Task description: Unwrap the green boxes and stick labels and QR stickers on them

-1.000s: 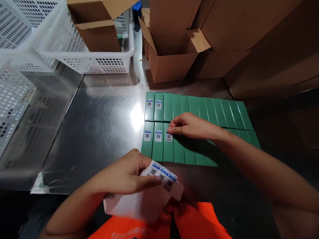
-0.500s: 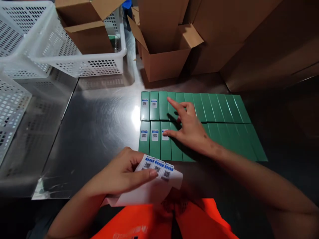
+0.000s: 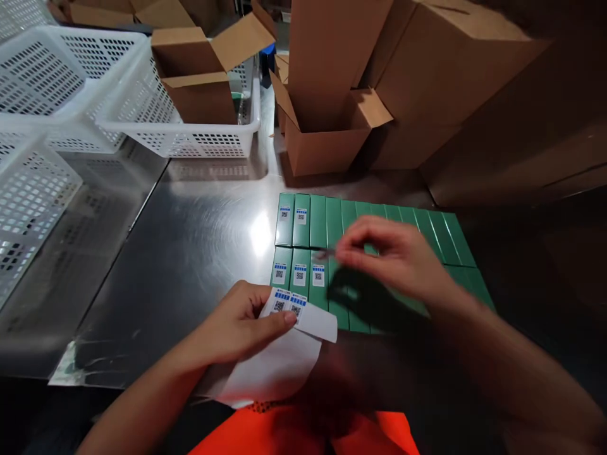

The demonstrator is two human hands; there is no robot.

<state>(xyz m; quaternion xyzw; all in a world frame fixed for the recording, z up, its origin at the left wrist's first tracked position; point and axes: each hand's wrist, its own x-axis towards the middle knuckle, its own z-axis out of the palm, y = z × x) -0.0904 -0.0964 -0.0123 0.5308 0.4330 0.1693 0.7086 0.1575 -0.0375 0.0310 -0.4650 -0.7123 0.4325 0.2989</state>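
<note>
My left hand [image 3: 241, 325] grips a white backing strip [image 3: 282, 366], its thumb pressed on top beside two remaining QR code labels [image 3: 279, 303]. My right hand [image 3: 403, 256] is pinched and blurred, with a small label sticker [image 3: 325, 254] at its fingertips, seen nearly edge-on. It hovers over two rows of narrow green boxes [image 3: 318, 221] standing side by side. In the far row the two leftmost boxes carry QR labels; in the near row the three leftmost do. Part of both rows is hidden behind my right hand and forearm.
An open cardboard box [image 3: 327, 148] stands behind the green boxes, with larger cartons [image 3: 427, 82] at the back right. White plastic baskets [image 3: 203, 139] are at the left, one holding an open carton [image 3: 199, 95]. The metal table [image 3: 199, 234] reflects light.
One label has come off the strip in my left hand, leaving two. My right hand, spread over the near-row label before, is now pinched on a sticker. The view has shifted slightly upward.
</note>
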